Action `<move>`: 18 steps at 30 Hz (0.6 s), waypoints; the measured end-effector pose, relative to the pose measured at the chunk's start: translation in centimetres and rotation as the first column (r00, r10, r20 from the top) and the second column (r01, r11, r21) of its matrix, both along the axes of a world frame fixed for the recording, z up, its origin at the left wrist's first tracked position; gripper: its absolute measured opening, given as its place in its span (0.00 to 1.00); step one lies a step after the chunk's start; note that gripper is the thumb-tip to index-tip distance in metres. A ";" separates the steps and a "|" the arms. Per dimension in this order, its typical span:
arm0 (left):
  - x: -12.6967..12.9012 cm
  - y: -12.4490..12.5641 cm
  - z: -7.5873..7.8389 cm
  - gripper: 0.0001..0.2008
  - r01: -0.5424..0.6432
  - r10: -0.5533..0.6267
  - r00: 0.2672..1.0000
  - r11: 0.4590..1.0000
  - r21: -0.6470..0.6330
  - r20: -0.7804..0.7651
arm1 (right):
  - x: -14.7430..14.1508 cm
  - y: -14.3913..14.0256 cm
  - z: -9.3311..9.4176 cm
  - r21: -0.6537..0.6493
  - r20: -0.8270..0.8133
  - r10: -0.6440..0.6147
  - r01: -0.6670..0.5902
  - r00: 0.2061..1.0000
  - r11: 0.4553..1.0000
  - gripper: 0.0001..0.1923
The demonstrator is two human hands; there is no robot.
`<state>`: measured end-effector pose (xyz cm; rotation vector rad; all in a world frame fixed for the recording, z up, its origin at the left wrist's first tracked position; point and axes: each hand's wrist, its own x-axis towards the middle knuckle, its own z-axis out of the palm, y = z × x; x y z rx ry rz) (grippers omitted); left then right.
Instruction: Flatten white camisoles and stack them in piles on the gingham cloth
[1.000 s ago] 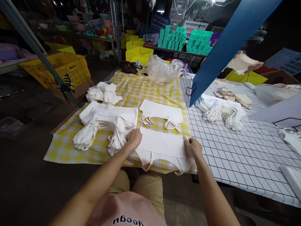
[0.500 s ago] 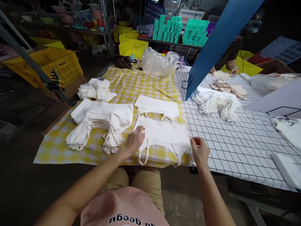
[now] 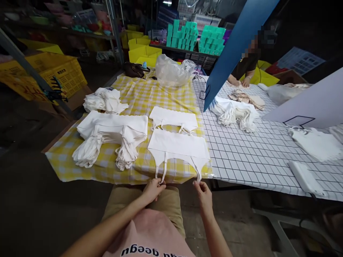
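Stack of white cloth bags (image 3: 109, 137) lies at 9 o'clock on the yellow checked tablecloth (image 3: 80, 167). Single flat bag (image 3: 179, 146) sits at centre near the table edge, handles hanging over. Left hand (image 3: 153, 190), at 6 o'clock, fingers pinched on left handle loop (image 3: 160, 170). Right hand (image 3: 203, 190) fingers pinched at end of right handle (image 3: 198, 171). Judgement: pull both handles evenly and straight, keeping the bag square. Second flat bag (image 3: 173, 118) at 12 o'clock; gridded table (image 3: 254, 157) at 3 o'clock.
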<state>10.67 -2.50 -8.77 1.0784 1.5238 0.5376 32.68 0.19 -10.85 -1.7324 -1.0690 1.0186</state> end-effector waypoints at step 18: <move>-1.8 -3.6 -0.2 0.27 -0.124 0.089 0.911 0.990 0.063 0.404 | 1.1 -3.3 3.0 -0.108 -0.113 0.152 -0.164 0.982 0.980 0.22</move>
